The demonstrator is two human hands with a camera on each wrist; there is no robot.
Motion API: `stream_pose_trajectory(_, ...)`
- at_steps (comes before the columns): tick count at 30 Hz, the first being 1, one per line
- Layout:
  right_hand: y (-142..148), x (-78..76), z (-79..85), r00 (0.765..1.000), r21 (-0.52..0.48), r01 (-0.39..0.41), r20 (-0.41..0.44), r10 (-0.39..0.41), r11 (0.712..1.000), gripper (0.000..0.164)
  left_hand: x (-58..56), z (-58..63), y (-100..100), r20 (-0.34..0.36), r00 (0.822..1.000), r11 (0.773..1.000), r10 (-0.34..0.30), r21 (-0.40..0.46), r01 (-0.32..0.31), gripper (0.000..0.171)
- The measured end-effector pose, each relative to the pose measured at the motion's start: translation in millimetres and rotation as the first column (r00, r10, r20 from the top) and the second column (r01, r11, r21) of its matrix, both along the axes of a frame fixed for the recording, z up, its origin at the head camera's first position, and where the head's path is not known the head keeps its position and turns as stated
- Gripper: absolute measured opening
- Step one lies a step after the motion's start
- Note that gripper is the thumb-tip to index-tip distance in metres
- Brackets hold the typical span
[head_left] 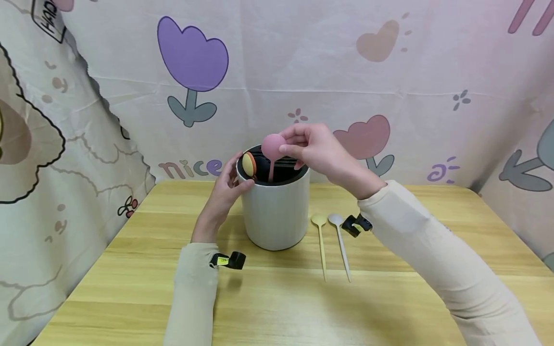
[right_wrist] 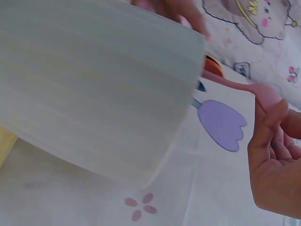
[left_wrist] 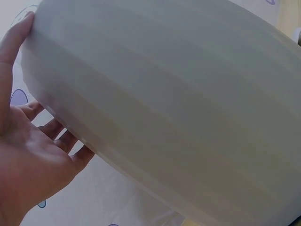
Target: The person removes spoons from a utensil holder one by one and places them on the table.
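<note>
A white utensil holder (head_left: 277, 216) with a dark inside stands upright on the table. My left hand (head_left: 222, 199) grips its left side near the rim, thumb in front and fingers round the far side. Over the opening, my right hand (head_left: 318, 149) pinches a pink spoon (head_left: 272, 146) by its round bowl, held upright with its handle reaching down into the holder. The pinch also shows in the right wrist view, where the pink spoon (right_wrist: 268, 96) points into the holder's mouth. A yellow and orange round-headed utensil (head_left: 249, 165) leans inside the rim at the left.
Right of the holder, a yellow spoon (head_left: 319, 221) and a pale grey spoon (head_left: 335, 219) lie side by side on the wooden table (head_left: 277, 307). A printed cloth (head_left: 277, 57) hangs behind the table and along its sides.
</note>
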State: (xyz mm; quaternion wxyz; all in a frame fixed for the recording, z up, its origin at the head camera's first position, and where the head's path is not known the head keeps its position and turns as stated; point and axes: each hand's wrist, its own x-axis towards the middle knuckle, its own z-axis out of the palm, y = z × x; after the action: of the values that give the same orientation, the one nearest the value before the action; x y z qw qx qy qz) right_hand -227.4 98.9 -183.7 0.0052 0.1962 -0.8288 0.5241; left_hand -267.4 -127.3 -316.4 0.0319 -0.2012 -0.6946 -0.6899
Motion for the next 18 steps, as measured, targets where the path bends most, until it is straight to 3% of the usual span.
stream_pose_trajectory(9, 5, 4.7, 17.3, 0.997, -0.110, -0.043, -0.069, 0.036, 0.993, 0.021, 2.0, -2.1, -4, -0.006, 1.000, 1.000, 0.005, 0.000, -0.005, 0.082)
stream_pose_trajectory(18, 14, 15.8, 35.8, 0.982, -0.227, -0.102, -0.179, 0.061, 0.969, 0.017, 3.8, -3.1, -5, -0.012, 1.000, 1.000, -0.005, 0.010, 0.005, 0.084)
